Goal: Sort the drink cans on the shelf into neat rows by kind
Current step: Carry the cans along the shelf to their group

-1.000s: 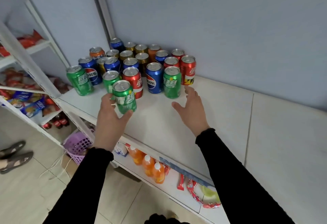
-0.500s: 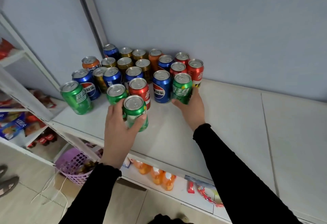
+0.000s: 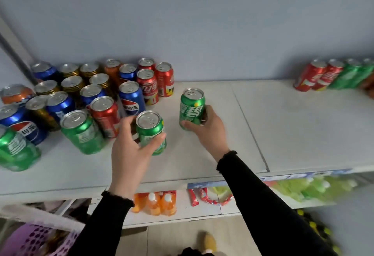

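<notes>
Left hand (image 3: 129, 148) is wrapped around a green can (image 3: 150, 132); right hand (image 3: 208, 130) grips a second green can (image 3: 191, 108) at its 2 o'clock. Both stand upright on the shelf (image 3: 283, 130), mixed cans (image 3: 85, 93) clustered at 9 o'clock.

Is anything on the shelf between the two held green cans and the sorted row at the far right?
Nothing visible. Bare shelf top lies between the right hand's green can, the left hand's green can and the far-right row.
</notes>
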`<state>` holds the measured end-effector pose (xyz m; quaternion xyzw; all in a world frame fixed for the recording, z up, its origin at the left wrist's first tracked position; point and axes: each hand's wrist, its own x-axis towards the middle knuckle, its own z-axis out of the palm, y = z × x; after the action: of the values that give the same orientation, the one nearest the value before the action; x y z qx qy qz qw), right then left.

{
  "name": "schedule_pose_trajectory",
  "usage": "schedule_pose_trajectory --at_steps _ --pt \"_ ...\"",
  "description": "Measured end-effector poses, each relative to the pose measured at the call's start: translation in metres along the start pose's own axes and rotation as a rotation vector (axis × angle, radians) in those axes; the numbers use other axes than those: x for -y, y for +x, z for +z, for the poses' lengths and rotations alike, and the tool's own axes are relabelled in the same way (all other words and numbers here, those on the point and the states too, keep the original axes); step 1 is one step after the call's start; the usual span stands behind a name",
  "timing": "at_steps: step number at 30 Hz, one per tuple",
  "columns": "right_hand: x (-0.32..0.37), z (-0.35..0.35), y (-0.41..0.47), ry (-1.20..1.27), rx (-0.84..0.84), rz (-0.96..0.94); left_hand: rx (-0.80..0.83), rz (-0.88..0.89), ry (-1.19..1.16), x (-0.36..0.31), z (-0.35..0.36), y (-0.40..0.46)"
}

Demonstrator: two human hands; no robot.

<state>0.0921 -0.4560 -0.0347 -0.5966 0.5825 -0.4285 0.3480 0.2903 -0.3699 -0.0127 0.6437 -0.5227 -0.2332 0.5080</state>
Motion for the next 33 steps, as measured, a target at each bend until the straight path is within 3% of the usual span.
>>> schedule_pose_trajectory --at_steps 5,12,24,33 --pt "-0.017 -0.078 -0.019 -0.058 -0.161 0.022 0.197 0.067 -0.044 -0.030 0.066 0.000" --pt "-0.064 -0.194 -0.033 -0.094 -0.307 0.072 0.343 0.154 -0.086 -0.083 0.175 -0.014" --pt "-0.170 -0.414 -0.014 -0.121 -0.355 0.114 0.432 0.192 -0.087 -0.187 0.388 -0.053" --pt "-0.220 -0.492 0.048 -0.088 -0.403 0.160 0.504 0.278 -0.078 -0.233 0.507 -0.032"
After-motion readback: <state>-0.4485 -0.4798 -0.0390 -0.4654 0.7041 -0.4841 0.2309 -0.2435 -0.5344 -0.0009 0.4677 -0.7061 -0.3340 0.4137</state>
